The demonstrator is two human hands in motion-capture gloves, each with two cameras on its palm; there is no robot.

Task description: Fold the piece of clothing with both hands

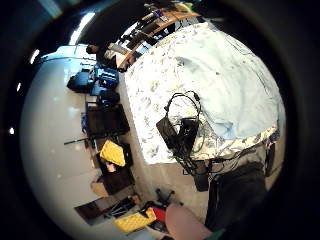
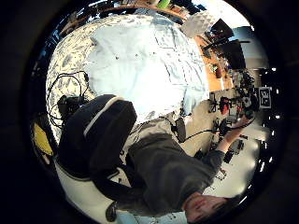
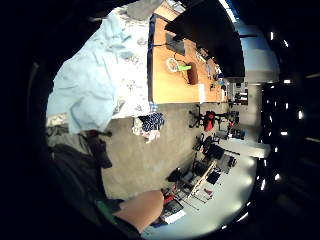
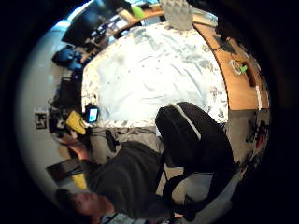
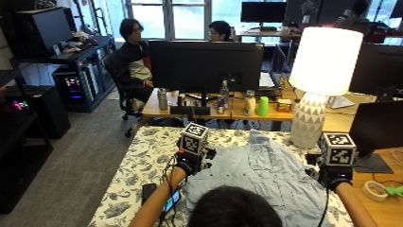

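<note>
A light blue shirt (image 5: 271, 175) lies spread flat on the flower-patterned tablecloth (image 5: 144, 161), collar toward the far side. My left hand (image 5: 188, 166) hovers above the shirt's left edge and my right hand (image 5: 332, 178) above its right edge, both raised off the cloth. Neither hand holds anything. From well above, the palm views take in the whole shirt (image 1: 225, 80) (image 2: 145, 60) (image 3: 90, 80) (image 4: 149, 74), and no fingers curl across them.
A phone (image 5: 171, 201) and a black device (image 5: 148, 191) with cables lie on the cloth left of the shirt. A white lamp (image 5: 321, 71) stands at the far right corner. A monitor (image 5: 205, 59) rises behind the table. A tape roll (image 5: 376, 189) sits on the wooden desk at right.
</note>
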